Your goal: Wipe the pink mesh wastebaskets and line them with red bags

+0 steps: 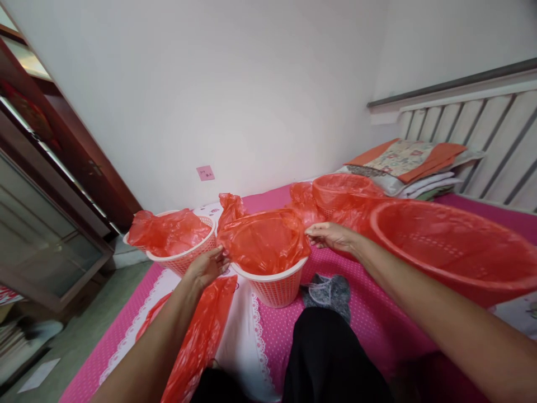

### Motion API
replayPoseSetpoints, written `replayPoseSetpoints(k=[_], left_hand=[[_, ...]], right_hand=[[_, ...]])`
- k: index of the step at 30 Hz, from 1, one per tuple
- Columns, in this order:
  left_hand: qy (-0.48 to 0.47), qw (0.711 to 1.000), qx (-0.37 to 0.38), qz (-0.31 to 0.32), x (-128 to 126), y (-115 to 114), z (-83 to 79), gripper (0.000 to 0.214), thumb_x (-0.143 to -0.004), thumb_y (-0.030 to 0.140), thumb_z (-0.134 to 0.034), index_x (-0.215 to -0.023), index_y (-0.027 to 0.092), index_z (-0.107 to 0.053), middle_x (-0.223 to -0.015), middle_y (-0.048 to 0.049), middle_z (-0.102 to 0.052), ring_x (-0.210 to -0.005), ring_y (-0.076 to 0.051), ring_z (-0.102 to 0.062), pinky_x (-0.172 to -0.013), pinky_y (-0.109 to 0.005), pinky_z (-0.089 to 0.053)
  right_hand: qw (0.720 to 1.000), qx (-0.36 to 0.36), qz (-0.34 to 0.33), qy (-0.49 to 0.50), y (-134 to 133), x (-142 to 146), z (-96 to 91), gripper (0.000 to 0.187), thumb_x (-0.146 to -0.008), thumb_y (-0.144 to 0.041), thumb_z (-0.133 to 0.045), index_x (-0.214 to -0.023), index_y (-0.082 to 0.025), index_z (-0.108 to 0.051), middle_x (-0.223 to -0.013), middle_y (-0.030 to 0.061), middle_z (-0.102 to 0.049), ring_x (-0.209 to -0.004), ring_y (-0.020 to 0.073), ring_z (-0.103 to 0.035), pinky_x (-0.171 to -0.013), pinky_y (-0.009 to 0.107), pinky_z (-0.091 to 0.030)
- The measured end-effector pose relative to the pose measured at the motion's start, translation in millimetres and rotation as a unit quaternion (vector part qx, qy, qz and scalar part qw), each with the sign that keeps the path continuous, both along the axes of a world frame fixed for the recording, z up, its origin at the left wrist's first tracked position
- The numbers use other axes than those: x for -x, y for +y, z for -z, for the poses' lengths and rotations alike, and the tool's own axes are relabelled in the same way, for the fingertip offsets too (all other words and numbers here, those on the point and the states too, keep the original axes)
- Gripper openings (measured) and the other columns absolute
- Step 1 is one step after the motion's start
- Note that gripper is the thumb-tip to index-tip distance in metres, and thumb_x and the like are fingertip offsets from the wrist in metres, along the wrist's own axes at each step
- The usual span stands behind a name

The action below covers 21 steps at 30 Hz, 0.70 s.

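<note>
A pink mesh basket (277, 288) stands on the bed in front of me, with a red plastic bag (264, 240) spread over its mouth. My left hand (206, 266) grips the bag's left edge at the rim. My right hand (331, 235) pinches the bag's right edge. Both hands are closed on the plastic. A loose red bag (201, 330) lies on the bed under my left forearm.
Another lined basket (176, 240) stands at the left, one (344, 190) behind, and a large one (453, 246) at the right. Folded pillows (411, 162) lie by the slatted headboard (482, 129). A dark wooden cabinet (46, 184) stands left of the bed. My black-clad leg (331, 358) rests on the pink sheet.
</note>
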<state>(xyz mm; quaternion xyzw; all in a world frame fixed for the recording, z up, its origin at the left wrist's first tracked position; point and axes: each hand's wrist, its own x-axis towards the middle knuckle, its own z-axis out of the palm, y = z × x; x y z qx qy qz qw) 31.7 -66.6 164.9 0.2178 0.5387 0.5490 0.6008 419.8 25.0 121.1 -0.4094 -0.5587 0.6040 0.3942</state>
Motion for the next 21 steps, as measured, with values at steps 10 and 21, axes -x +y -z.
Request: replayPoseSetpoints(k=[10, 21], left_hand=[[-0.01, 0.998, -0.024, -0.052, -31, -5, -4.0, 0.029, -0.098, 0.011, -0.043, -0.072, 0.019, -0.054, -0.058, -0.0039, -0.064, -0.051, -0.017, -0.066, -0.053, -0.026, -0.057], [-0.028, 0.998, -0.01, -0.051, -44, -6, 4.4, 0.025, -0.098, 0.01, -0.048, -0.075, 0.018, -0.056, -0.053, -0.0017, -0.059, -0.04, -0.014, -0.056, -0.046, -0.025, -0.052]], right_hand=[[0.982, -0.074, 0.015, -0.175, -5, 27, -2.3, 0.044, -0.072, -0.054, -0.081, -0.059, -0.018, -0.06, -0.049, -0.0025, -0.054, -0.041, 0.0059, -0.03, -0.043, 0.024, -0.016], [0.91, -0.187, 0.016, -0.37, -27, 34, -9.2, 0.049, -0.086, -0.056, -0.064, -0.055, -0.019, -0.059, -0.058, 0.001, -0.056, -0.06, 0.0148, -0.049, -0.059, 0.028, -0.033]])
